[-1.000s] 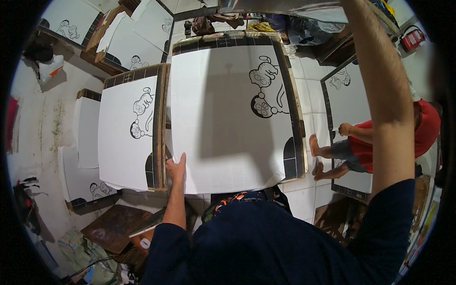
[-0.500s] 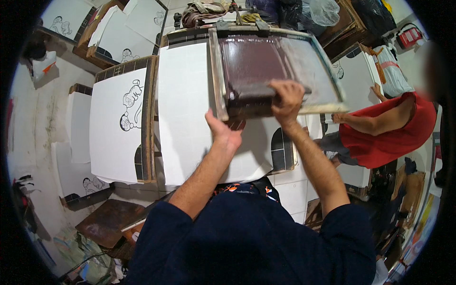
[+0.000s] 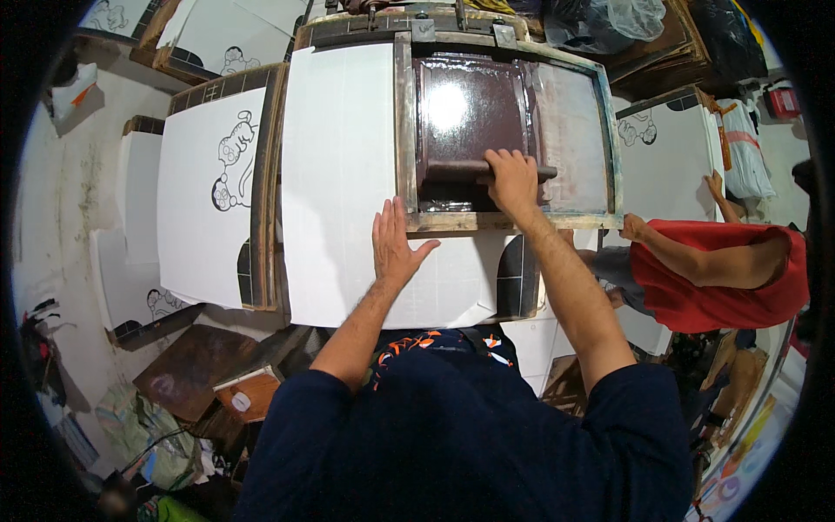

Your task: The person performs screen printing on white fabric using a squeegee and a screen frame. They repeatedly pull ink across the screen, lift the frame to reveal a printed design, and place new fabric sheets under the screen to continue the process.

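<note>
A wooden-framed printing screen [image 3: 513,222] lies over a white sheet [image 3: 339,174] on the board in front of me. Dark maroon ink [image 3: 483,113] coats the left and middle of its mesh, while the right strip looks pale. My right hand [image 3: 515,184] is closed round the bar of a squeegee [image 3: 457,171], which stands across the lower part of the inked area. Flat and with fingers stretched, my left hand [image 3: 396,248] rests at the frame's near left corner, over the white sheet. Whether its fingertips touch the frame I cannot tell.
To the left stands another board with a printed sheet [image 3: 196,200] showing black cartoon figures. On the right, a person in a red top [image 3: 722,270] reaches toward a further printed sheet [image 3: 670,165]. Metal hinge clamps [image 3: 424,31] hold the screen's far edge. Plastic bags [image 3: 600,26] lie behind.
The screen, tilted up at its near side before, has come down flat on the sheet. My left hand has gone from the frame's raised near edge to lying flat beside its corner.
</note>
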### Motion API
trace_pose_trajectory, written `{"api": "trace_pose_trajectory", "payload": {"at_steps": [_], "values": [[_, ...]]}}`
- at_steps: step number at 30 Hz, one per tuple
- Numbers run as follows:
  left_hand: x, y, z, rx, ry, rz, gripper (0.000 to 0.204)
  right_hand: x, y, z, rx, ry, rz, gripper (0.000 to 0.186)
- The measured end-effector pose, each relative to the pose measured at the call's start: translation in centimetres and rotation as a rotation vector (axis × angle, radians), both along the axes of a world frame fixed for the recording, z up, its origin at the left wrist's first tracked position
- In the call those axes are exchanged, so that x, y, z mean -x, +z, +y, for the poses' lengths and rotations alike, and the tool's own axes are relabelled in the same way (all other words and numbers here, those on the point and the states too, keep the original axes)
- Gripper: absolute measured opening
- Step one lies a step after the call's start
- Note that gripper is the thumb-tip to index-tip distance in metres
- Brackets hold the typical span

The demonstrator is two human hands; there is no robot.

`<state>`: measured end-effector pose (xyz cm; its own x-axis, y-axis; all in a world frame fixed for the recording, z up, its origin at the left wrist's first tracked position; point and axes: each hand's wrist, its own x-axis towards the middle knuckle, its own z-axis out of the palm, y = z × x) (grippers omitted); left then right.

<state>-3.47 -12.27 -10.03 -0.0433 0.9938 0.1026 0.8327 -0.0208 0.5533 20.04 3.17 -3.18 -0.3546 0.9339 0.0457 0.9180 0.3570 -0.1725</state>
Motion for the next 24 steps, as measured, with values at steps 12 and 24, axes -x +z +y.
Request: {"api": "trace_pose_trajectory", "payload": {"at_steps": [12,24], "values": [[0.2,-1.7,-0.1,0.004,-0.03,0.09,0.112,-0.1,-0.2,0.1,-0.035,0.084,0.057,0.047],[0.0,-1.7,0.0,0.005,-0.018,0.115,0.115,2.8,-3.3,25.9,-0.246,0.045,0.028,0.038]]}}
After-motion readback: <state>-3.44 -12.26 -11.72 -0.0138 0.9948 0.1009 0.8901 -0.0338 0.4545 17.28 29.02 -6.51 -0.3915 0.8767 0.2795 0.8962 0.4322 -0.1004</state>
